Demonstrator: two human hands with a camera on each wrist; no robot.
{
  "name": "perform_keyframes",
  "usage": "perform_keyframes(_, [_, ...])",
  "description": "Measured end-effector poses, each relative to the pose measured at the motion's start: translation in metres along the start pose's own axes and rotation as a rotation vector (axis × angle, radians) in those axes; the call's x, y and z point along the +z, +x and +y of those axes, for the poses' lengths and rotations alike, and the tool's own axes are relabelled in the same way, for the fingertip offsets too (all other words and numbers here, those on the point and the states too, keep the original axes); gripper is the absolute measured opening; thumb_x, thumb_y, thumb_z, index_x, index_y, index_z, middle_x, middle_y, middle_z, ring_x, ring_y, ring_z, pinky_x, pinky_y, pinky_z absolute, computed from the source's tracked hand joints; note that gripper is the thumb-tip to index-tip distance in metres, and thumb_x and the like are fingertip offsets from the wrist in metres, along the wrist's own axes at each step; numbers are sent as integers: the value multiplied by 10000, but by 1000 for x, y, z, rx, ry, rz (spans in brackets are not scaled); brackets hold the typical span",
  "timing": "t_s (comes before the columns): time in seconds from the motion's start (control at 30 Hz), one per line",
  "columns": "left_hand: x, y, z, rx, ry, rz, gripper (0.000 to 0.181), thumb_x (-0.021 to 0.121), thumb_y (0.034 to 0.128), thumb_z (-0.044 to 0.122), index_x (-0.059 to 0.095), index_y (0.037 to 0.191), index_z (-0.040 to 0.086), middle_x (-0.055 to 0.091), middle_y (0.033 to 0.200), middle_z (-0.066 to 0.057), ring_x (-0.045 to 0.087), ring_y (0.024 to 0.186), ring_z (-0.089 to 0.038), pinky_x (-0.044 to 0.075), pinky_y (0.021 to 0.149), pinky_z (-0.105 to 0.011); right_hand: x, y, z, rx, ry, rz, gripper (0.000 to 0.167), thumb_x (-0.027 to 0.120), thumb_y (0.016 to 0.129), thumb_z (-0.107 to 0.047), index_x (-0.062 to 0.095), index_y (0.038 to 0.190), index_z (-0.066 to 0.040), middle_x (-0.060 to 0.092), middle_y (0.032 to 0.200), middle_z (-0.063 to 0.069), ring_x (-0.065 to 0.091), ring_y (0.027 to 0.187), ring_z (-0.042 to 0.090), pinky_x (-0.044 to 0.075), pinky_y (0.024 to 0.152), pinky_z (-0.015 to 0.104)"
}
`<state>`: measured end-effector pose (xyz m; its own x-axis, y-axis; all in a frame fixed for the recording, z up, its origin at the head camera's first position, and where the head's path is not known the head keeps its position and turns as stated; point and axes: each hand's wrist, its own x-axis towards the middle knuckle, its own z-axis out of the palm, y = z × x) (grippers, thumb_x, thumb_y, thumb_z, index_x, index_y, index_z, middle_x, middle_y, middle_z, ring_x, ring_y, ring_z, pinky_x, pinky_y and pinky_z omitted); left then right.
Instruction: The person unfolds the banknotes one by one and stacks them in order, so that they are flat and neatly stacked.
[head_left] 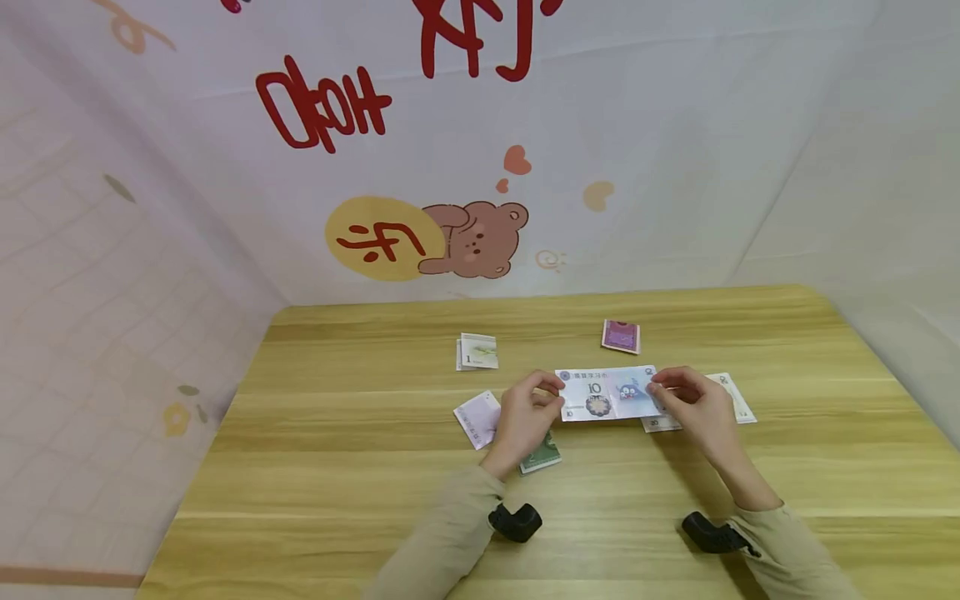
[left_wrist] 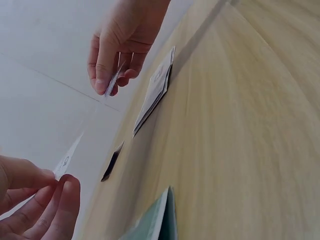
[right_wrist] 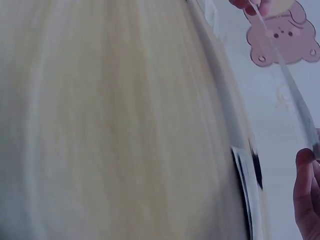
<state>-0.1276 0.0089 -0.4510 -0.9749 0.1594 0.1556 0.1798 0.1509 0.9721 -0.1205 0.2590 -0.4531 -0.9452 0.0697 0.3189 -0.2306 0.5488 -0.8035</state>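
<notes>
Held stretched out above the table is a pale blue and white banknote (head_left: 600, 395) marked 10, its printed side up. My left hand (head_left: 525, 417) pinches its left edge between thumb and fingers. At the opposite edge, my right hand (head_left: 701, 412) pinches it the same way. A green folded note (head_left: 543, 457) lies below the left hand, partly hidden by it, with a pale purple note (head_left: 477, 419) to its left. Partly covered by the right hand and the held note is a whitish folded note (head_left: 741, 400). The left wrist view shows the banknote (left_wrist: 67, 159) edge-on.
Farther back on the wooden table (head_left: 360, 500) lie a folded note marked 1 (head_left: 478, 352) and a small reddish-purple folded note (head_left: 621, 337). A white wall sheet (head_left: 675, 125) with a cartoon bear (head_left: 480, 240) hangs behind the table.
</notes>
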Motion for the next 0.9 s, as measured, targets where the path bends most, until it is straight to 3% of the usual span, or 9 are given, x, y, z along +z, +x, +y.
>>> perform_keyframes(0.17, [13, 4, 1, -3, 4, 9, 141, 663, 830, -79, 655, 951, -6, 657, 898, -122, 654, 694, -120, 522, 563, -205, -11, 2, 4, -3, -26, 3, 132, 709, 863, -32, 674, 971, 36, 672, 877, 180, 598, 703, -34, 460, 622, 96])
perform_keyframes(0.33, [28, 7, -1, 5, -14, 19, 140, 666, 805, -93, 665, 913, -3, 656, 838, -73, 643, 668, -75, 528, 572, -199, -20, 3, 10, -10, -38, 21, 126, 691, 867, -7, 667, 980, 43, 666, 896, 165, 585, 719, -59, 464, 639, 81])
perform_keyframes(0.63, [56, 16, -5, -6, -14, 62, 149, 673, 771, -99, 679, 872, 10, 657, 787, -30, 616, 629, -26, 514, 572, -171, -34, 7, 19, -49, -49, 89, 134, 686, 837, 59, 664, 969, 64, 642, 850, -95, 570, 713, -100, 453, 631, 57])
perform_keyframes(0.77, [71, 20, -5, -32, -12, 79, 153, 681, 765, -104, 681, 853, 22, 651, 764, -7, 593, 604, -7, 503, 555, -160, -41, 8, 25, -53, -80, 111, 133, 679, 825, 84, 663, 956, 70, 627, 828, -94, 550, 712, -98, 439, 639, 46])
perform_keyframes(0.9, [86, 24, -5, -55, 11, 76, 157, 698, 760, -104, 679, 829, 35, 629, 734, 34, 565, 586, 12, 492, 550, -145, -47, 10, 32, -23, -129, 122, 125, 663, 826, 81, 668, 952, 75, 647, 803, -10, 529, 704, -105, 424, 629, 39])
